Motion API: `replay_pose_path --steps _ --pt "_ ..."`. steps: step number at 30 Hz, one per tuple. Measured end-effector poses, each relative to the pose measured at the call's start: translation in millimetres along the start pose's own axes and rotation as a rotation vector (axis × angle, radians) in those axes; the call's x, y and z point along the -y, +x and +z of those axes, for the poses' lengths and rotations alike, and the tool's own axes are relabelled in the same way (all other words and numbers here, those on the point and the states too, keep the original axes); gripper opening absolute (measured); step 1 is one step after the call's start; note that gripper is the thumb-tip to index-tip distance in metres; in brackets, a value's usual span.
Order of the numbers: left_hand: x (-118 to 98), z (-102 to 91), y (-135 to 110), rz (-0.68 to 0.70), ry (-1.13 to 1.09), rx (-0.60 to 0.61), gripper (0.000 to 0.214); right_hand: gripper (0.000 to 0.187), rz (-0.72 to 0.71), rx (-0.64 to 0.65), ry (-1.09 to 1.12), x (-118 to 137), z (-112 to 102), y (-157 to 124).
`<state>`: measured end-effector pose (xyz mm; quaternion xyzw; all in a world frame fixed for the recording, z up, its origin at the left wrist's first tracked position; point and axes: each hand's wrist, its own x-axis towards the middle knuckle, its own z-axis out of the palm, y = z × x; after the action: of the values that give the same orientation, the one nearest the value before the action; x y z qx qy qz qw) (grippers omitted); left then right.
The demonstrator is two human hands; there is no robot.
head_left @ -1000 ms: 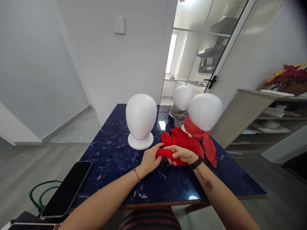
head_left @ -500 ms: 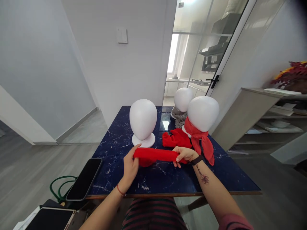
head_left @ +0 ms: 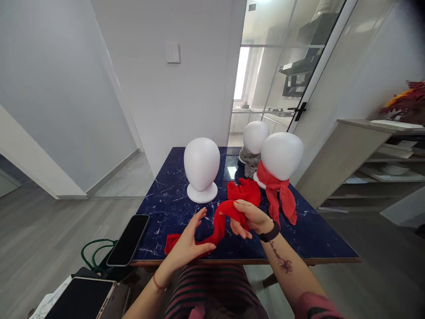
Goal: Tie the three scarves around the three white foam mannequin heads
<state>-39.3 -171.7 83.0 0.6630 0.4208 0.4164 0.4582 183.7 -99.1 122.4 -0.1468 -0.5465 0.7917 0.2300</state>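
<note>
A rolled red scarf [head_left: 219, 223] hangs between my two hands above the near edge of the dark blue marble table [head_left: 308, 241]. My right hand [head_left: 247, 218] grips its upper end. My left hand [head_left: 189, 243] pinches it lower down with thumb and fingers, and the loose end [head_left: 171, 242] lies on the table. A bare white mannequin head [head_left: 201, 168] stands just beyond my hands. To the right, a second white head [head_left: 281, 156] wears a knotted red scarf [head_left: 278, 195]. A third head with a grey scarf [head_left: 249, 160] stands behind it.
Another red cloth [head_left: 244, 189] lies crumpled between the heads. A black phone [head_left: 128, 239] overhangs the table's left corner, and a tablet [head_left: 79, 305] sits lower left beside a green-handled bag [head_left: 96, 254]. A shelf unit [head_left: 375, 164] stands to the right, a glass door behind.
The scarf was held taut and level between both hands; now my left hand has dropped toward me and the scarf slopes down, its free end resting on the table.
</note>
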Motion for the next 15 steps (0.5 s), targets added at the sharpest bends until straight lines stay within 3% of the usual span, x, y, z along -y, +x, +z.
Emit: replay_pose_path --steps 5,8,11,15 --pt "-7 10.4 31 -0.173 -0.465 0.438 0.051 0.054 -0.039 -0.004 0.036 28 13 0" --pt "4 -1.9 30 -0.212 -0.662 0.509 0.051 0.048 -0.177 0.023 0.061 34 2 -15" --pt "24 -29.3 18 -0.152 -0.765 0.352 0.051 0.052 -0.259 0.124 -0.005 30 -22 -37" --pt "36 -74.7 4 -0.087 -0.832 -0.136 0.031 0.064 -0.039 0.084 -0.273 27 -60 -60"
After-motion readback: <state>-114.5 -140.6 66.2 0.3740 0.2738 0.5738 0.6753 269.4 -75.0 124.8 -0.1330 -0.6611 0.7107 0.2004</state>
